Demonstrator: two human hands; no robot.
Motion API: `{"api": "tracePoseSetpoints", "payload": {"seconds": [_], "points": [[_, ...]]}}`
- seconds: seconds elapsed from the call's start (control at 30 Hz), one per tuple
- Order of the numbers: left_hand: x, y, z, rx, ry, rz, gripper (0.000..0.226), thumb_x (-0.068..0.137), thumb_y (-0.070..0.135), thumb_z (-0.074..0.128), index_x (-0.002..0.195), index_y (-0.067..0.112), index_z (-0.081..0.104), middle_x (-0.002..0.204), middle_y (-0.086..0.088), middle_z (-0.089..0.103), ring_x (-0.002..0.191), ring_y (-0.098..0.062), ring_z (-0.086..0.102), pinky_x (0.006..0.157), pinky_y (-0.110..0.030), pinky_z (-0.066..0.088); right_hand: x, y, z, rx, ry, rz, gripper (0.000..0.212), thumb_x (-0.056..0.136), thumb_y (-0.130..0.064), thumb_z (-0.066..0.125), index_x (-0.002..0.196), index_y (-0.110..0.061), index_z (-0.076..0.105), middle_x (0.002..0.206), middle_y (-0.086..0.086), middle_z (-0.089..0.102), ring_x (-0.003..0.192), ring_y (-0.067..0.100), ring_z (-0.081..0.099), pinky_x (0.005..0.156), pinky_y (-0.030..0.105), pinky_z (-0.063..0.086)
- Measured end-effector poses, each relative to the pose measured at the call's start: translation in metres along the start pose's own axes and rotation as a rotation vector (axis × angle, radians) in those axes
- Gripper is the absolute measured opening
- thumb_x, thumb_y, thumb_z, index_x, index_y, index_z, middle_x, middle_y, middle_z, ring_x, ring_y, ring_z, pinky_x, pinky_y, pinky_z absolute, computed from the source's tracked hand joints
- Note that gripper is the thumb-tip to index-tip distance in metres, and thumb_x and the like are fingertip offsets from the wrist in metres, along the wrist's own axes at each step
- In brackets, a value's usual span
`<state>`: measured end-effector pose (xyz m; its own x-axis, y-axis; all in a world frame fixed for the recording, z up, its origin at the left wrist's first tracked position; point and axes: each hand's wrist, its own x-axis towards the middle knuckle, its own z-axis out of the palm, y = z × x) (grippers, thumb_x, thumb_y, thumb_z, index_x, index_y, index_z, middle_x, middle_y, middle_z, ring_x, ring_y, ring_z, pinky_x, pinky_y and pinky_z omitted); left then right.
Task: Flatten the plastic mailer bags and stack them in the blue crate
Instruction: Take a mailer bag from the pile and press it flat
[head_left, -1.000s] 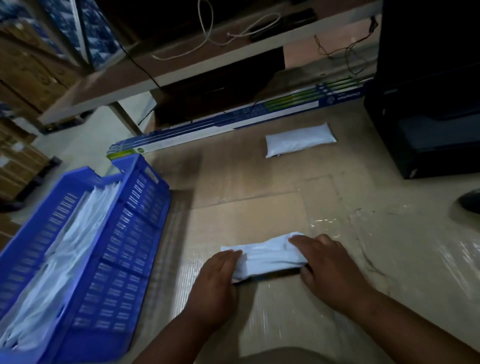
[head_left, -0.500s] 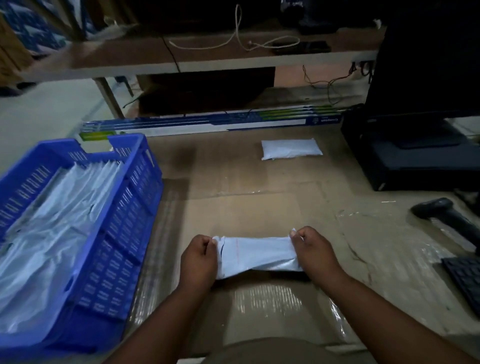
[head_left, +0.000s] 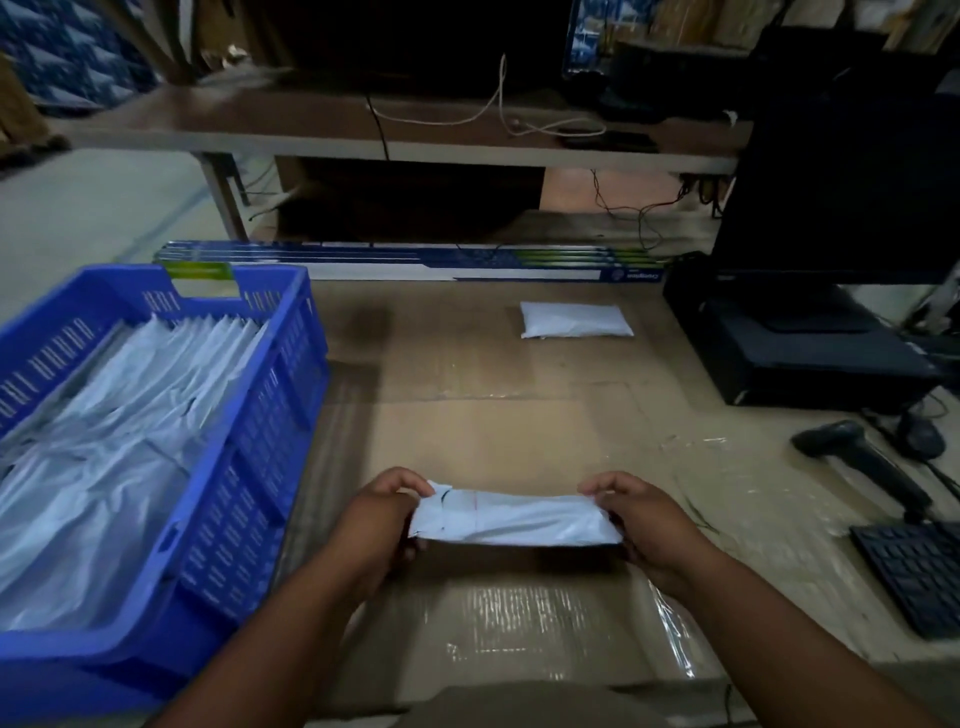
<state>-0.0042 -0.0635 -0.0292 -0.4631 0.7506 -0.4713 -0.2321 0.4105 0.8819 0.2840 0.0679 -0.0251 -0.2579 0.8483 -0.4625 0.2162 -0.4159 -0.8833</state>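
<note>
A white plastic mailer bag (head_left: 511, 519) is held a little above the cardboard-covered table (head_left: 493, 426), stretched between both hands. My left hand (head_left: 382, 519) pinches its left end, and my right hand (head_left: 641, 519) pinches its right end. The blue crate (head_left: 249, 452) stands at the left of the table and holds several flattened white mailer bags (head_left: 114, 441). A second filled white mailer bag (head_left: 574, 320) lies farther back on the table, right of centre.
A long blue and white carton (head_left: 415, 260) lies along the table's far edge. A black box (head_left: 795, 348) sits at the right under a dark monitor. A barcode scanner (head_left: 857, 457) and a keyboard (head_left: 914, 571) lie at the right edge.
The bag was pressed on the table under both hands; now both hands pinch its ends and have lifted and stretched it. The camera view has tilted up.
</note>
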Motion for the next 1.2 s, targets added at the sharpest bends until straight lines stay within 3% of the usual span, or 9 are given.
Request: {"api": "tracePoseSetpoints", "payload": {"seconds": [0.13, 0.27, 0.37, 0.47, 0.7, 0.8, 0.9, 1.03, 1.2], "points": [[-0.011, 0.007, -0.006, -0.269, -0.192, -0.046, 0.037, 0.101, -0.009, 0.038, 0.113, 0.000, 0.072, 0.102, -0.023, 0.076, 0.069, -0.025, 0.073, 0.053, -0.029, 0.060, -0.012, -0.007, -0.013, 0.326, -0.188, 0.167, 0.030, 0.101, -0.002, 0.050, 0.118, -0.003, 0.075, 0.116, 0.022, 0.074, 0.082, 0.024, 0.076, 0.059, 0.029, 0.062], [-0.018, 0.008, -0.007, -0.244, -0.224, 0.004, 0.027, 0.097, -0.015, 0.056, 0.116, -0.003, 0.071, 0.111, -0.024, 0.076, 0.088, -0.034, 0.076, 0.071, -0.032, 0.066, -0.022, -0.008, -0.018, 0.380, -0.237, 0.164, 0.025, 0.100, 0.000, 0.058, 0.125, 0.000, 0.065, 0.122, 0.025, 0.073, 0.103, 0.027, 0.077, 0.064, 0.026, 0.063], [-0.026, 0.010, -0.003, -0.078, -0.150, 0.105, 0.006, 0.094, -0.001, 0.070, 0.097, -0.007, 0.071, 0.088, -0.028, 0.074, 0.064, -0.031, 0.069, 0.050, -0.028, 0.055, -0.022, -0.005, -0.013, 0.171, -0.154, 0.096, 0.014, 0.098, -0.008, 0.067, 0.108, 0.002, 0.066, 0.098, 0.021, 0.076, 0.067, 0.017, 0.075, 0.044, 0.020, 0.051], [-0.021, 0.005, -0.003, 0.203, 0.024, 0.214, 0.035, 0.097, 0.022, 0.074, 0.069, 0.005, 0.063, 0.054, -0.018, 0.056, 0.044, -0.020, 0.046, 0.043, -0.024, 0.033, -0.017, -0.001, -0.012, -0.161, -0.011, -0.055, 0.024, 0.101, -0.024, 0.068, 0.087, -0.005, 0.063, 0.067, 0.012, 0.068, 0.046, 0.015, 0.050, 0.042, 0.022, 0.033], [-0.009, -0.022, -0.017, 0.620, 0.136, 0.226, 0.046, 0.093, 0.033, 0.076, 0.059, 0.006, 0.059, 0.051, -0.007, 0.064, 0.050, -0.023, 0.066, 0.055, -0.035, 0.052, -0.004, 0.015, -0.010, -0.653, 0.122, -0.132, 0.036, 0.096, -0.029, 0.065, 0.069, -0.006, 0.063, 0.053, 0.007, 0.063, 0.049, 0.022, 0.061, 0.053, 0.030, 0.045], [-0.017, -0.025, -0.023, 0.851, 0.286, 0.328, 0.044, 0.093, 0.043, 0.074, 0.060, 0.018, 0.058, 0.056, 0.002, 0.062, 0.056, -0.013, 0.062, 0.056, -0.030, 0.046, -0.010, 0.022, -0.007, -0.815, 0.291, -0.212, 0.020, 0.092, -0.026, 0.062, 0.074, -0.018, 0.064, 0.065, -0.002, 0.065, 0.067, 0.019, 0.063, 0.069, 0.036, 0.053], [-0.032, -0.023, -0.017, 0.986, 0.438, 0.681, 0.022, 0.094, 0.044, 0.068, 0.086, 0.024, 0.063, 0.089, 0.003, 0.061, 0.080, -0.019, 0.058, 0.070, -0.036, 0.049, -0.027, 0.020, 0.001, -0.856, 0.414, -0.550, 0.004, 0.095, -0.027, 0.062, 0.091, -0.028, 0.064, 0.090, -0.007, 0.065, 0.082, 0.017, 0.061, 0.075, 0.035, 0.050], [-0.035, -0.038, 0.022, 1.122, 0.130, 1.177, 0.021, 0.094, 0.024, 0.065, 0.111, 0.012, 0.067, 0.114, -0.009, 0.062, 0.105, -0.031, 0.058, 0.095, -0.045, 0.048, -0.035, 0.027, 0.039, -1.103, 0.224, -0.918, 0.042, 0.100, -0.033, 0.047, 0.134, -0.017, 0.064, 0.137, 0.006, 0.064, 0.124, 0.027, 0.058, 0.108, 0.042, 0.049], [-0.013, -0.072, 0.051, 1.402, -0.040, 1.129, 0.061, 0.092, 0.031, 0.053, 0.145, 0.002, 0.058, 0.149, -0.017, 0.057, 0.143, -0.036, 0.051, 0.120, -0.051, 0.029, -0.019, 0.060, 0.073, -1.395, 0.013, -0.885, 0.058, 0.099, -0.032, 0.037, 0.154, -0.016, 0.048, 0.159, 0.009, 0.050, 0.148, 0.027, 0.045, 0.123, 0.051, 0.029]]}}
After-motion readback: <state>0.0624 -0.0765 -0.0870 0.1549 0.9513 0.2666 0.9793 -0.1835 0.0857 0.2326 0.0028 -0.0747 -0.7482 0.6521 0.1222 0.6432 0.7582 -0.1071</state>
